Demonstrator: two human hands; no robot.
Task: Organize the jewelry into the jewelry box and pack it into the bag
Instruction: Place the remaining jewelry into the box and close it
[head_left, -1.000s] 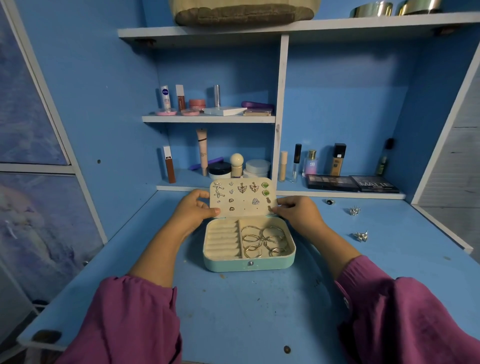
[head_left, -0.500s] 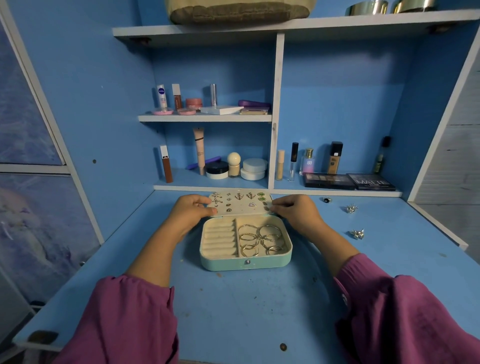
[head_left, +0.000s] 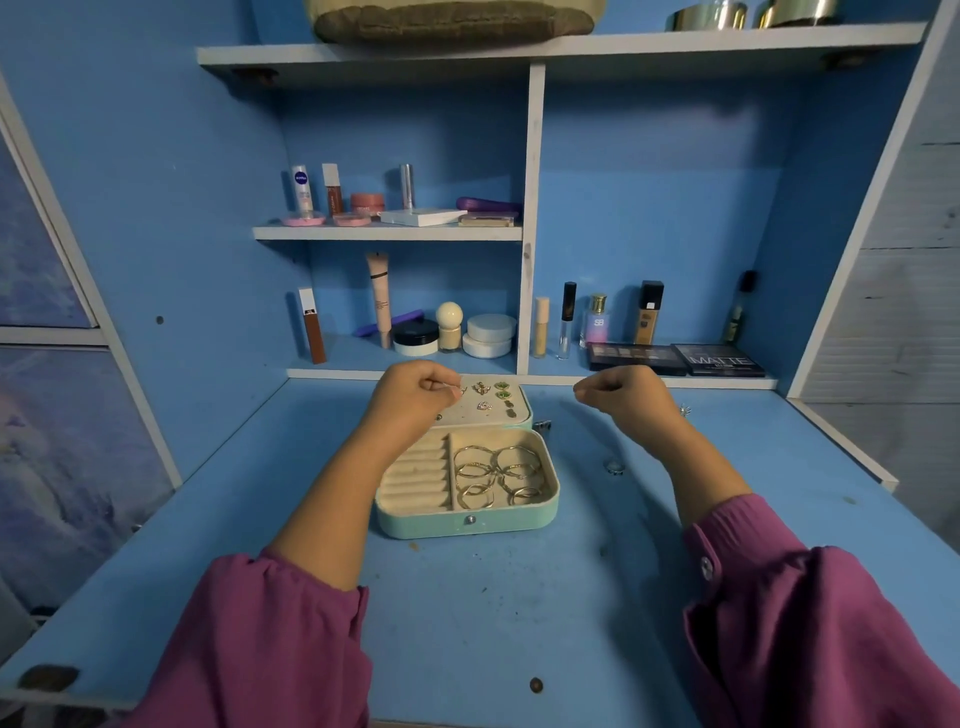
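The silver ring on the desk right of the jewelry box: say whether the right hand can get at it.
Probably yes. The silver ring lies in the open beside the jewelry box, nothing over it, and the right hand hovers just beyond it, though its curled fingers may already pinch something small.

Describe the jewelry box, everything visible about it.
The jewelry box is mint green with rounded corners, a cream lining and a small metal snap in front. It lies open on the blue desk. Ring slots fill its left half; gold hoops lie in the right. The lid holds earrings. The left hand hovers over the lid.
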